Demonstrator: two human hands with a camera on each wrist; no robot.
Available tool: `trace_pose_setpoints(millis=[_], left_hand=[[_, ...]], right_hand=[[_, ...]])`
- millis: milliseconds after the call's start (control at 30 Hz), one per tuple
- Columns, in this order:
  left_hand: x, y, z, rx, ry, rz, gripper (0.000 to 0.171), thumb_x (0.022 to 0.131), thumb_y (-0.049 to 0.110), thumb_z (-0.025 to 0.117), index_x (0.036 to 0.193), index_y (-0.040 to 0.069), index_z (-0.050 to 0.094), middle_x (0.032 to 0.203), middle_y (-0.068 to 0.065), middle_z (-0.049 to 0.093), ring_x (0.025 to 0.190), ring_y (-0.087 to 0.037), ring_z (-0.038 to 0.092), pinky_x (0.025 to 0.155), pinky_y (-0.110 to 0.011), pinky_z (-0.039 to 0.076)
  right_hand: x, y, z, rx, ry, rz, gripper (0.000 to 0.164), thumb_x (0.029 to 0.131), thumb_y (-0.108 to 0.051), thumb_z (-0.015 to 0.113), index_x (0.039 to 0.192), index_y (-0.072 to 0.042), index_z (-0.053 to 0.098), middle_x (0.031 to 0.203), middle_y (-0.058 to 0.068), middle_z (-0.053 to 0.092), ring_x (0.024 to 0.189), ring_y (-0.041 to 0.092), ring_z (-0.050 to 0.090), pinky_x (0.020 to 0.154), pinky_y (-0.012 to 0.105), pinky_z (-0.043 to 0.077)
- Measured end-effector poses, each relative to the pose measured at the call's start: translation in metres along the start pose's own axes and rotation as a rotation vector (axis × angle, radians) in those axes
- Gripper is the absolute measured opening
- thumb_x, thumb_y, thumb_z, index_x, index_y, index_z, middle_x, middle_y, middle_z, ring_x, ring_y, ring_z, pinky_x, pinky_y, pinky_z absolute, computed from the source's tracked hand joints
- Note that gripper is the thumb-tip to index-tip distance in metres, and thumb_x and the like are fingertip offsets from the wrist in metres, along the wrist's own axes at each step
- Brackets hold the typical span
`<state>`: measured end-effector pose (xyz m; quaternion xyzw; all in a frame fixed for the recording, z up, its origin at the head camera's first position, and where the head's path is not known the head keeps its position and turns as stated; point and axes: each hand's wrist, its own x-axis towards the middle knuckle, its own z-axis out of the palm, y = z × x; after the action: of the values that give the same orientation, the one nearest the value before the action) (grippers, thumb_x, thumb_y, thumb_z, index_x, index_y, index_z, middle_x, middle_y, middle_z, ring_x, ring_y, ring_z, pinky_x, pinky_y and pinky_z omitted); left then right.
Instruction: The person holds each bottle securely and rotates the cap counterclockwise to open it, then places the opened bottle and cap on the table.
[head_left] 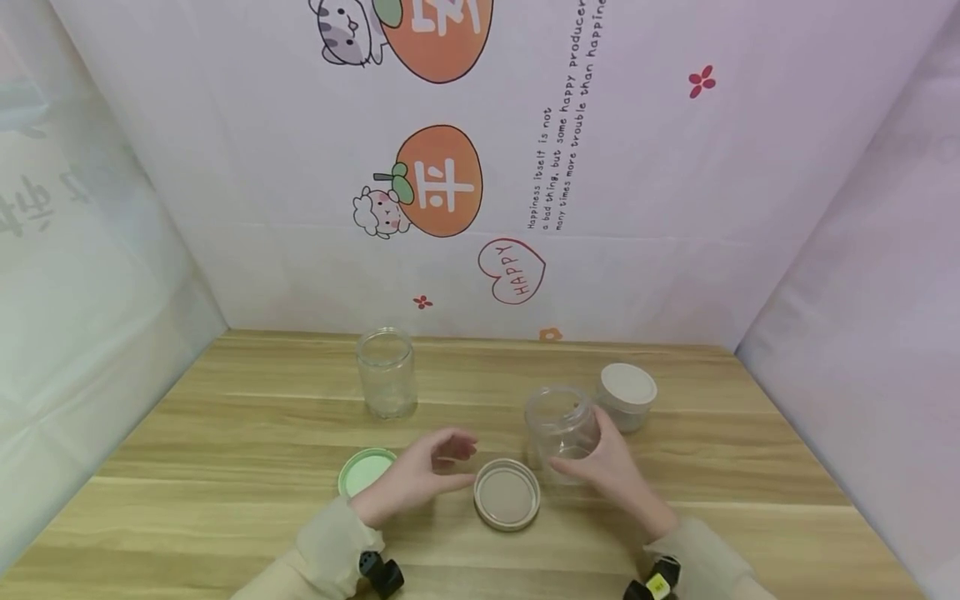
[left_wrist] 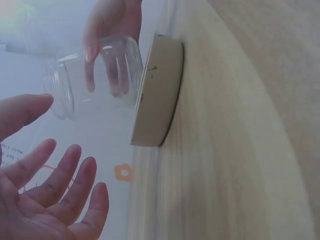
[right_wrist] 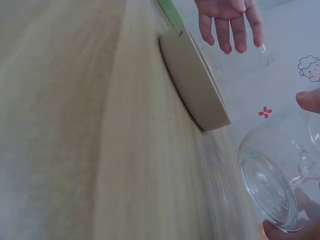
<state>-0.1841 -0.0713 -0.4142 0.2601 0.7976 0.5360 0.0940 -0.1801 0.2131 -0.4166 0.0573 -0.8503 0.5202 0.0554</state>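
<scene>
right hand has the clear jar, thumb on one side and fingers on the other, round the body below the neck. guess at why: smooth round wall, so a wide grip across it is steadier than a pinch at the rim, and it leaves the mouth uncovered. jar is right of center, just beside the tan lid; mouth is up with a bit of lean. underside shows in the right wrist view, so i read it as off the table, though the head view alone wouldn't settle it. left hand is empty: fingers spread and slightly bent, thumb apart, palm turned toward the jar side. it hangs above the table between the two lids; thumb tip overlaps the tan lid's edge from above, but the left wrist view shows it apart. tan lid lies flat in the middle, looks hollow side up, probably so the inner rim faces up and either hand can get at it. green lid is flat at the left, partly hidden by the left hand and sleeve. glass jar stands upright and lidless at back left; white-lidded tub sits behind the right hand, cap on. both sit back from the middle, which likely keeps the front free for two-handed work.
</scene>
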Motion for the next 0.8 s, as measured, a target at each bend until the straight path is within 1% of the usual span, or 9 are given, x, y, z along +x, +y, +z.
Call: trace_pose_setpoints(millis=[100, 200, 333, 433, 533, 667, 800], left_hand=[[-0.003, -0.001, -0.001, 0.003, -0.003, 0.0, 0.046, 0.084, 0.018, 0.071, 0.123, -0.001, 0.055, 0.117, -0.017, 0.062, 0.109, -0.029, 0.059, 0.097, -0.043, 0.048], [-0.008, -0.001, -0.003, -0.007, -0.009, -0.014, 0.045, 0.086, 0.021, 0.07, 0.123, 0.0, 0.055, 0.119, -0.017, 0.062, 0.11, -0.028, 0.058, 0.096, -0.04, 0.048], [-0.011, -0.001, -0.005, -0.023, -0.009, -0.038, 0.045, 0.087, 0.021, 0.069, 0.123, -0.001, 0.055, 0.12, -0.018, 0.061, 0.112, -0.029, 0.057, 0.097, -0.04, 0.048], [-0.013, -0.001, -0.006, -0.026, -0.011, -0.041, 0.044, 0.087, 0.019, 0.068, 0.122, -0.003, 0.055, 0.119, -0.02, 0.06, 0.111, -0.031, 0.058, 0.096, -0.042, 0.048], [-0.014, 0.0, -0.007, -0.028, -0.014, -0.044, 0.041, 0.087, 0.017, 0.067, 0.121, -0.005, 0.055, 0.118, -0.021, 0.06, 0.111, -0.032, 0.058, 0.096, -0.043, 0.048], [-0.014, 0.0, -0.007, -0.034, -0.013, -0.047, 0.04, 0.088, 0.016, 0.067, 0.12, -0.004, 0.056, 0.118, -0.021, 0.06, 0.111, -0.032, 0.058, 0.096, -0.043, 0.048], [-0.014, -0.001, -0.007, -0.063, -0.018, -0.048, 0.039, 0.088, 0.015, 0.066, 0.121, -0.005, 0.055, 0.119, -0.021, 0.06, 0.112, -0.034, 0.057, 0.096, -0.043, 0.048]], right_hand=[[0.007, 0.002, 0.005, 0.031, -0.011, 0.016, 0.091, 0.067, -0.013, 0.084, 0.139, 0.003, 0.031, 0.134, 0.024, 0.047, 0.122, 0.041, 0.047, 0.101, 0.05, 0.043], [0.013, 0.004, 0.01, 0.059, -0.024, 0.017, 0.091, 0.067, -0.013, 0.085, 0.139, 0.003, 0.031, 0.135, 0.023, 0.045, 0.124, 0.041, 0.046, 0.101, 0.05, 0.042], [0.021, 0.006, 0.017, 0.081, -0.04, 0.023, 0.094, 0.068, -0.014, 0.085, 0.141, 0.002, 0.028, 0.138, 0.023, 0.042, 0.126, 0.042, 0.044, 0.103, 0.051, 0.041], [0.027, 0.008, 0.022, 0.1, -0.047, 0.024, 0.097, 0.068, -0.014, 0.085, 0.142, 0.003, 0.025, 0.14, 0.023, 0.04, 0.128, 0.042, 0.042, 0.104, 0.051, 0.04], [0.032, 0.008, 0.028, 0.106, -0.049, 0.01, 0.097, 0.068, -0.013, 0.085, 0.142, 0.005, 0.025, 0.14, 0.025, 0.04, 0.127, 0.042, 0.042, 0.103, 0.05, 0.041], [0.039, 0.006, 0.034, 0.102, -0.054, 0.012, 0.097, 0.068, -0.014, 0.085, 0.143, 0.004, 0.025, 0.139, 0.025, 0.042, 0.125, 0.041, 0.045, 0.102, 0.049, 0.042], [0.046, 0.004, 0.038, 0.092, -0.067, 0.019, 0.099, 0.069, -0.015, 0.084, 0.145, 0.002, 0.023, 0.139, 0.024, 0.042, 0.129, 0.04, 0.042, 0.107, 0.052, 0.035]])
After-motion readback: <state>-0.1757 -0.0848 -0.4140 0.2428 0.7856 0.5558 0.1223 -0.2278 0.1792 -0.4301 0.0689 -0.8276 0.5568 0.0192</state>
